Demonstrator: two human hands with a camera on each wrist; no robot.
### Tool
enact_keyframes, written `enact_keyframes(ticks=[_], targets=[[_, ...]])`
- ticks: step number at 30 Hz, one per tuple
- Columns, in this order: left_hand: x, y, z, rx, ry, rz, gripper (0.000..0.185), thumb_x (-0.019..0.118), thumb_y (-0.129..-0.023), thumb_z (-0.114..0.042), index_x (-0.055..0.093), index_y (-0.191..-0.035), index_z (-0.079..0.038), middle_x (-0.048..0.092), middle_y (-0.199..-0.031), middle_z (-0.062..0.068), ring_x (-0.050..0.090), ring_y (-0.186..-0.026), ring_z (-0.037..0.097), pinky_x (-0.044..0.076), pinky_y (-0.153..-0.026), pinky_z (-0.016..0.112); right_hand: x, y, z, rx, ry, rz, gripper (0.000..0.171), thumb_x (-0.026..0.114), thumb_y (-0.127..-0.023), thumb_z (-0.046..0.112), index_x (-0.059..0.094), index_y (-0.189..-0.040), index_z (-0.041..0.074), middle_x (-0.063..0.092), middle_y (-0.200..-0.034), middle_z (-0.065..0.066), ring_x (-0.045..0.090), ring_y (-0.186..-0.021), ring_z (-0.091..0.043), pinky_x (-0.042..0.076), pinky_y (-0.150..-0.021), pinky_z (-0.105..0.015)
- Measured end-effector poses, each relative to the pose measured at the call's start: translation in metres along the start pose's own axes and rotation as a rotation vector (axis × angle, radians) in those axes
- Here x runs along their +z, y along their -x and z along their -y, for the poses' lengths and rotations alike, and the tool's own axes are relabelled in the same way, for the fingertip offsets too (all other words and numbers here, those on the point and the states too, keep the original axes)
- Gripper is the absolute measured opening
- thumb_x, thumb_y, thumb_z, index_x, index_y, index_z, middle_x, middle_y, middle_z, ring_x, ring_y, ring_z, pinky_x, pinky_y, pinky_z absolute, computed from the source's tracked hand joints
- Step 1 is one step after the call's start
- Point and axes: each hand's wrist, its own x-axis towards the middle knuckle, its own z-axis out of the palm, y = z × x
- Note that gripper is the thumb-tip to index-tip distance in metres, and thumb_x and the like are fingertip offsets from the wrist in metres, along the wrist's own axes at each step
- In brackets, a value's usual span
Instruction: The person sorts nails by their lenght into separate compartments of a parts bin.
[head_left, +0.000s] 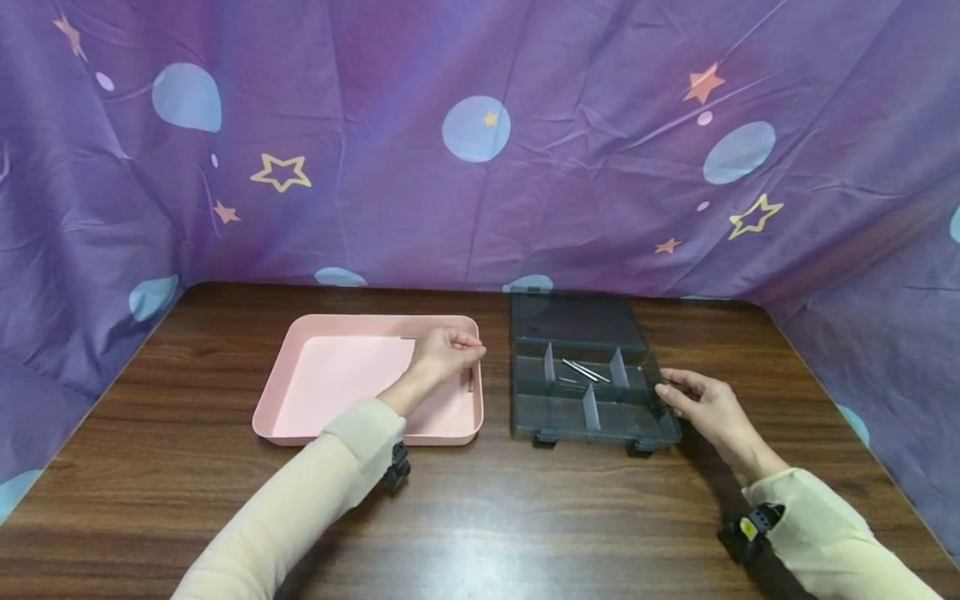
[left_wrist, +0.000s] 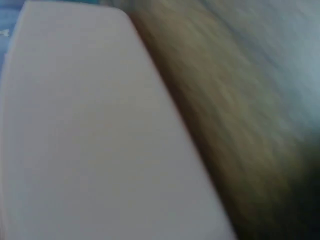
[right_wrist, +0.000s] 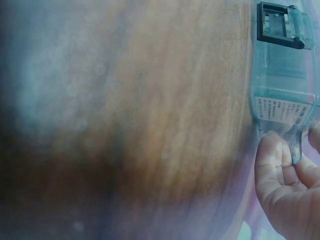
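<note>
A dark see-through compartment box (head_left: 596, 408) lies on the table with its lid (head_left: 573, 321) laid back. My right hand (head_left: 708, 412) grips its right side, thumb above; the right wrist view shows the fingers (right_wrist: 270, 160) under the box's clear wall (right_wrist: 285, 70). Thin metal rods (head_left: 585, 371) lie in a rear middle compartment. Over the right side of the pink tray (head_left: 273, 400) is my left hand (head_left: 442, 354), thumb and fingers close together near the rim. Whether they pinch something small cannot be made out. The left wrist view catches only the tray's pale side (left_wrist: 100, 125).
A small dark strip (head_left: 407, 337) lies at the tray's back, and a brownish piece (head_left: 471, 383) lies near its right wall. Two black latches (head_left: 546, 439) stick out at the box's front. Purple patterned cloth (head_left: 390, 208) hangs behind the wooden table (head_left: 480, 517).
</note>
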Motion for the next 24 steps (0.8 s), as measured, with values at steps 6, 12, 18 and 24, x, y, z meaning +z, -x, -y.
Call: enact_keyframes(ticks=[6,12,18,24], targets=[[-0.006,-0.002,0.014,-0.035,-0.134,-0.003,0.015,0.071,-0.080,-0.018,0.074,-0.088,-0.006,0.074,-0.085,0.005,0.063,-0.083,0.015,0.047,-0.082,0.027,0.000,0.001,0.002,-0.004,-0.019,-0.005,0.049,0.057,-0.094,0.020,0.047,-0.127,-0.014,0.056,-0.083,0.020,0.051,-0.070,0.005,0.046,-0.059,-0.017],[-0.006,-0.002,0.021,-0.025,-0.236,0.014,0.013,0.071,-0.080,-0.019,0.075,-0.084,-0.007,0.074,-0.084,0.004,0.064,-0.086,0.019,0.046,-0.088,0.030,0.000,0.002,0.003,0.009,-0.018,0.002,0.051,0.057,-0.094,0.022,0.046,-0.128,-0.014,0.056,-0.088,0.022,0.052,-0.075,0.008,0.048,-0.062,-0.017],[-0.002,-0.005,0.022,-0.024,-0.278,-0.003,0.012,0.073,-0.080,-0.021,0.075,-0.082,-0.009,0.074,-0.082,0.003,0.065,-0.085,0.019,0.046,-0.087,0.030,0.000,0.001,0.003,0.023,0.005,0.005,0.052,0.057,-0.094,0.024,0.046,-0.129,-0.013,0.059,-0.093,0.015,0.052,-0.076,0.008,0.049,-0.063,-0.017],[0.000,-0.007,0.022,-0.044,-0.305,-0.008,0.012,0.074,-0.079,-0.022,0.076,-0.082,-0.011,0.074,-0.084,0.002,0.065,-0.085,0.018,0.048,-0.084,0.031,0.000,0.002,0.003,0.025,-0.011,0.022,0.053,0.056,-0.095,0.026,0.046,-0.129,-0.012,0.057,-0.092,0.021,0.053,-0.079,0.009,0.049,-0.066,-0.017]])
